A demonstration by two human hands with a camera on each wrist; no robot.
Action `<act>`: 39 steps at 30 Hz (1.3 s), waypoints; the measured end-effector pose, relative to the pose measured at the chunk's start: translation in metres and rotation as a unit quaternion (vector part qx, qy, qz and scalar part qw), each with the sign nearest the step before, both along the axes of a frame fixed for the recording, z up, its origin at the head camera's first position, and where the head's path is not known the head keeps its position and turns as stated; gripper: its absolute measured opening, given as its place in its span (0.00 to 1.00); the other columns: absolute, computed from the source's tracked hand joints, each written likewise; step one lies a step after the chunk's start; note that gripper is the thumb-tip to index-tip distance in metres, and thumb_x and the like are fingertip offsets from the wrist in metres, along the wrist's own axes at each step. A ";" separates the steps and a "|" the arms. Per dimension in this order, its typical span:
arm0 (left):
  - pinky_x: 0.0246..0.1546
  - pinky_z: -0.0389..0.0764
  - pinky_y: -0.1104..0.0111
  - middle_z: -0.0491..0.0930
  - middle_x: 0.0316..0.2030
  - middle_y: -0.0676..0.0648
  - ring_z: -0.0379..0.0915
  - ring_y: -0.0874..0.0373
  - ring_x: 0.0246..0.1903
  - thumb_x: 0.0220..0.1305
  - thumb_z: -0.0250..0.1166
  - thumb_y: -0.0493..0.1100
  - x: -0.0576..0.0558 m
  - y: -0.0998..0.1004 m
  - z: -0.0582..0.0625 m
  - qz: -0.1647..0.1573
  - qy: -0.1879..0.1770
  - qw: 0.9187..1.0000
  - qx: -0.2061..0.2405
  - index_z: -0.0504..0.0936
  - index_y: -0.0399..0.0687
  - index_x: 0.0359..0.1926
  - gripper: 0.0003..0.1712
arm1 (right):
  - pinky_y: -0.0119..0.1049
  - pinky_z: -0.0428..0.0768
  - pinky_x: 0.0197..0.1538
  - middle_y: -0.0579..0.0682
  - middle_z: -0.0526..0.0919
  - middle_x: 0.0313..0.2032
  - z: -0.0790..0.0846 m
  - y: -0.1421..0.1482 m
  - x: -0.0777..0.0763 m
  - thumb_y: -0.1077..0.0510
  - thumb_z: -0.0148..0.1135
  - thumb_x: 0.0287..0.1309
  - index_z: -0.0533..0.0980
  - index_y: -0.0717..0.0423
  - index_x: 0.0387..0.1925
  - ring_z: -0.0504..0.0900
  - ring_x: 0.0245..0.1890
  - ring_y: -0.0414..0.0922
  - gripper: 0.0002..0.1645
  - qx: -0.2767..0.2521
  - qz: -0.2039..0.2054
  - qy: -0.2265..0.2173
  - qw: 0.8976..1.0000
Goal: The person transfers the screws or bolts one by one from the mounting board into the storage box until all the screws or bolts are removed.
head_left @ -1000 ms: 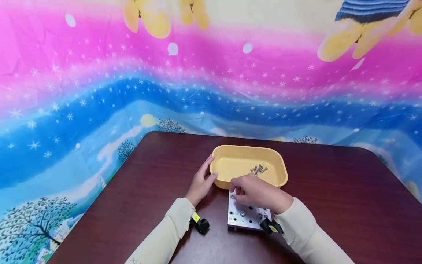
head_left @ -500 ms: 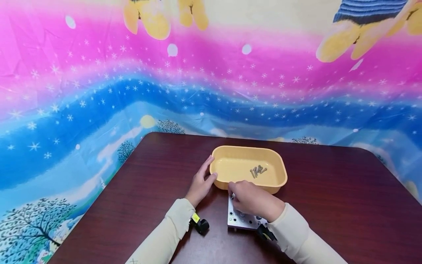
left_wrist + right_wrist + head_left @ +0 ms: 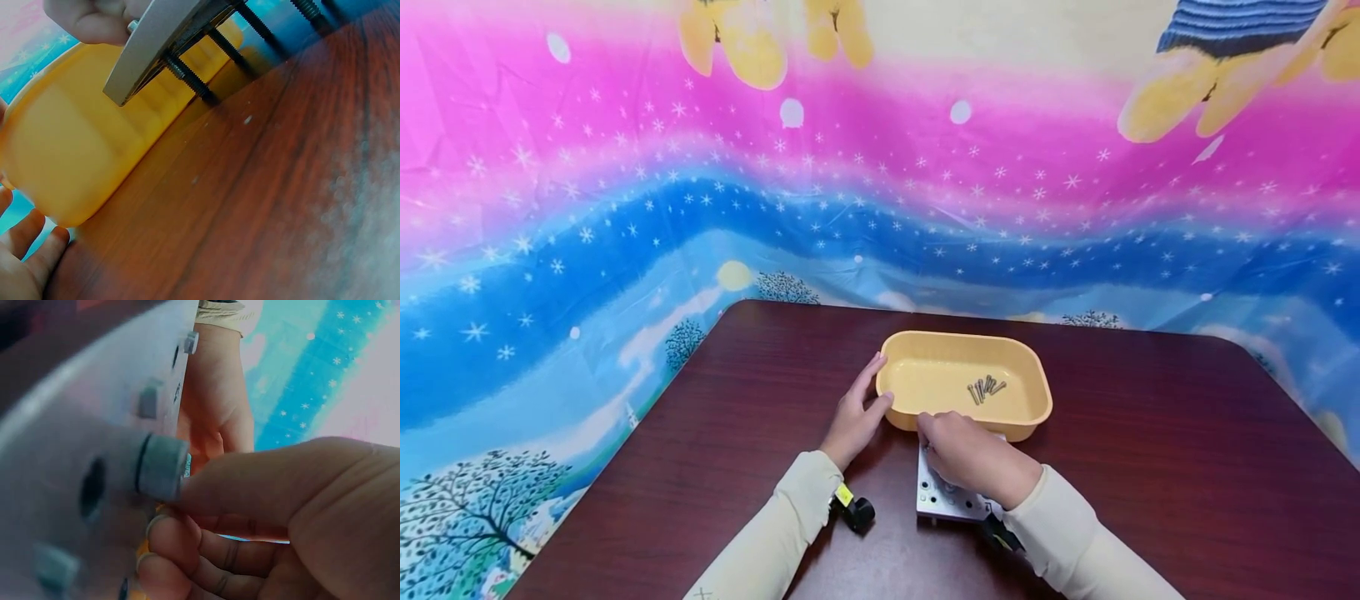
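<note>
My left hand (image 3: 853, 423) rests against the left end of a yellow plastic basin (image 3: 917, 379), its fingers extended and thumb near the front rim. Several metal bolts (image 3: 985, 389) lie in the basin's right half. In front of it is a silver metal plate (image 3: 928, 502) with holes, several bolts standing in it and threaded shanks (image 3: 187, 78) below. My right hand (image 3: 973, 457) is over the plate's far left corner, thumb and fingers pinching a bolt (image 3: 132, 25) there, mostly hidden by the hand. Nearer the right wrist camera stands another bolt head (image 3: 162, 465).
A dark reddish-brown wooden table (image 3: 760, 392) lies under everything. Behind it hangs a printed cloth (image 3: 880, 200) in pink and blue. A small black wrist camera (image 3: 855, 512) sits at the left cuff, between that arm and the plate.
My right hand has shifted slightly toward me and left, its fingers now curled over the plate's far corner, leaving the basin's bolts fully visible. The left hand and basin stay almost still.
</note>
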State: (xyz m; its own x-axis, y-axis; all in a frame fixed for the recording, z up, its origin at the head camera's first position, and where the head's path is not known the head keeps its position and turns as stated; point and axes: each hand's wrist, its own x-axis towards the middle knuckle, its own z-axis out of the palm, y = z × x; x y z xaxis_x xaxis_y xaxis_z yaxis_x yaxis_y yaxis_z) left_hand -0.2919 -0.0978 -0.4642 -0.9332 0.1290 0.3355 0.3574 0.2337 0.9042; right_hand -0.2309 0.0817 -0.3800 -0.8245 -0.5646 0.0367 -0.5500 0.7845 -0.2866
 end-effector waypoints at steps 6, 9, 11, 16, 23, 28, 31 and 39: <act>0.66 0.63 0.60 0.56 0.73 0.53 0.56 0.60 0.69 0.68 0.58 0.38 0.001 0.000 0.001 0.006 -0.003 1.000 -0.006 0.62 0.53 0.72 0.33 | 0.35 0.75 0.29 0.48 0.71 0.23 -0.001 -0.003 0.001 0.63 0.54 0.65 0.74 0.59 0.33 0.72 0.23 0.42 0.04 0.004 -0.037 -0.021 0.999; 0.66 0.63 0.57 0.55 0.73 0.50 0.55 0.57 0.69 0.68 0.58 0.37 0.003 0.001 0.004 0.005 -0.005 1.000 -0.004 0.62 0.50 0.72 0.33 | 0.35 0.75 0.30 0.49 0.71 0.23 -0.001 -0.004 0.001 0.62 0.53 0.66 0.73 0.60 0.34 0.73 0.24 0.43 0.05 0.014 -0.045 -0.026 0.999; 0.66 0.62 0.55 0.55 0.73 0.49 0.55 0.54 0.69 0.68 0.57 0.36 0.008 0.001 0.010 0.003 -0.009 1.000 -0.004 0.62 0.48 0.72 0.32 | 0.36 0.76 0.30 0.49 0.70 0.22 -0.001 -0.004 0.002 0.62 0.52 0.67 0.73 0.60 0.34 0.73 0.24 0.43 0.06 0.019 -0.046 -0.028 0.998; 0.66 0.63 0.54 0.55 0.73 0.46 0.56 0.51 0.69 0.68 0.56 0.35 0.022 0.002 0.029 -0.003 -0.011 1.000 -0.003 0.62 0.45 0.71 0.32 | 0.35 0.74 0.29 0.48 0.69 0.21 -0.001 -0.003 0.002 0.62 0.49 0.67 0.71 0.59 0.32 0.71 0.22 0.42 0.07 0.016 -0.041 -0.030 0.999; 0.66 0.63 0.55 0.56 0.72 0.44 0.56 0.51 0.69 0.68 0.56 0.35 0.026 0.002 0.034 -0.001 -0.005 1.000 -0.005 0.63 0.47 0.71 0.31 | 0.34 0.72 0.26 0.46 0.68 0.19 -0.001 -0.002 0.001 0.64 0.51 0.64 0.71 0.58 0.30 0.69 0.19 0.41 0.06 -0.004 -0.027 -0.019 0.999; 0.66 0.63 0.54 0.56 0.72 0.44 0.57 0.49 0.69 0.67 0.57 0.35 0.025 0.002 0.034 0.000 -0.001 1.000 -0.001 0.63 0.45 0.71 0.31 | 0.32 0.71 0.25 0.44 0.68 0.18 -0.003 0.001 0.000 0.64 0.53 0.60 0.70 0.56 0.29 0.68 0.18 0.39 0.05 -0.009 0.000 0.005 1.000; 0.65 0.63 0.53 0.57 0.72 0.44 0.58 0.47 0.68 0.67 0.57 0.35 0.026 0.003 0.035 0.000 -0.002 1.000 0.001 0.63 0.45 0.70 0.31 | 0.32 0.71 0.25 0.44 0.68 0.18 -0.003 0.002 0.000 0.65 0.54 0.59 0.69 0.56 0.29 0.68 0.19 0.39 0.04 -0.007 0.011 0.015 1.000; 0.66 0.62 0.55 0.55 0.73 0.46 0.56 0.52 0.69 0.68 0.57 0.36 0.014 0.002 0.021 0.005 -0.013 1.000 -0.011 0.62 0.46 0.72 0.32 | 0.35 0.71 0.29 0.46 0.68 0.21 -0.003 0.000 0.001 0.64 0.50 0.64 0.69 0.58 0.31 0.69 0.22 0.41 0.04 0.000 -0.009 -0.017 1.000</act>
State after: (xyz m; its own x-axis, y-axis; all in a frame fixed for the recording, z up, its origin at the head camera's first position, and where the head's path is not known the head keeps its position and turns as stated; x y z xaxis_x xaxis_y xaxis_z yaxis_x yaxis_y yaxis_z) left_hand -0.2775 -0.0956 -0.4436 -0.9430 0.1271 0.3077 0.3309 0.2562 0.9082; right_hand -0.2302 0.0819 -0.3834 -0.8358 -0.5490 0.0081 -0.5249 0.7946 -0.3051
